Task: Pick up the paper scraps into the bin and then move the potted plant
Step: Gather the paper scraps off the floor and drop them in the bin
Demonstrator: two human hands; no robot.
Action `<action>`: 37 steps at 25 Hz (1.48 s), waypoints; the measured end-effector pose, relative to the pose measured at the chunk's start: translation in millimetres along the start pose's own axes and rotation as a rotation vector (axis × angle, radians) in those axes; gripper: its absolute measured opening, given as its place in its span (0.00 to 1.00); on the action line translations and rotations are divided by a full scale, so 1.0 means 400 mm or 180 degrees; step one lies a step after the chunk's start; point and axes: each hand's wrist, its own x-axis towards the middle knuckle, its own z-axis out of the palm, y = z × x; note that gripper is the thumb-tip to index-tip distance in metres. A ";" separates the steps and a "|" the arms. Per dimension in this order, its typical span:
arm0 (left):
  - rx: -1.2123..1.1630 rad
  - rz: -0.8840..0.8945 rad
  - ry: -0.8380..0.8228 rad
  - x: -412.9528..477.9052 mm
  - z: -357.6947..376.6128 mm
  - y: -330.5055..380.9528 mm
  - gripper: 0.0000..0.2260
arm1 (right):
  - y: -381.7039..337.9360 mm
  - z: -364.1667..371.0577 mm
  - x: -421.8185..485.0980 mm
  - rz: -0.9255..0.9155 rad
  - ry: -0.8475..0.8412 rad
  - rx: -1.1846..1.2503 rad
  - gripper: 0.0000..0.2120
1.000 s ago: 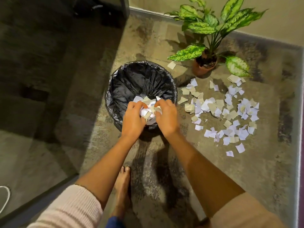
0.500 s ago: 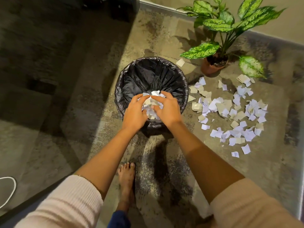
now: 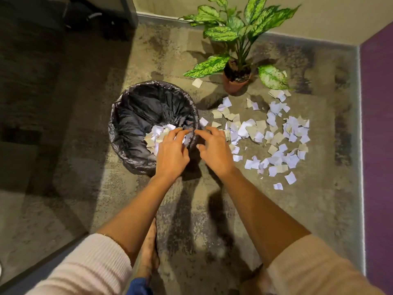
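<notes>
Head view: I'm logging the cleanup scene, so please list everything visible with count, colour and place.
Bin: one, black liner, on carpet, centre-left.
Scraps in bin: a heap, white and beige, at its near side.
Scraps on floor: many, white and beige, right of bin.
Potted plant: one, green leaves, terracotta pot, by far wall.
Left hand: one, open, over the bin's scraps.
Right hand: one, open, at bin's right rim.
Foot: one, bare, between the arms.

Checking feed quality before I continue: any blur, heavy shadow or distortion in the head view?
Head view: fingertips of left hand and right hand motion-blurred at the bin rim; paper scraps and potted plant sharp; floor at left in deep shadow; wide-angle curves the wall edges.
</notes>
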 end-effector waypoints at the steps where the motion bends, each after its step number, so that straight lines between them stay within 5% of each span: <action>1: 0.0042 0.0079 -0.0058 0.002 0.020 0.036 0.21 | 0.036 -0.020 -0.016 0.0045 0.0010 -0.0010 0.22; 15: 0.0588 0.0195 -0.1056 -0.040 0.384 0.456 0.24 | 0.617 -0.309 -0.209 0.0916 -0.0237 -0.0230 0.24; 19: 0.0698 0.0147 -0.1501 -0.031 0.412 0.457 0.24 | 0.691 -0.320 -0.233 0.1068 0.0081 -0.0148 0.22; 29: 0.1062 0.0542 -0.2225 0.147 0.411 0.416 0.29 | 0.765 -0.172 -0.160 0.2055 -0.0217 0.0061 0.27; 37: 0.1041 -0.0371 -0.2197 0.151 0.722 0.288 0.13 | 0.957 0.035 -0.077 0.1892 -0.0624 -0.0088 0.15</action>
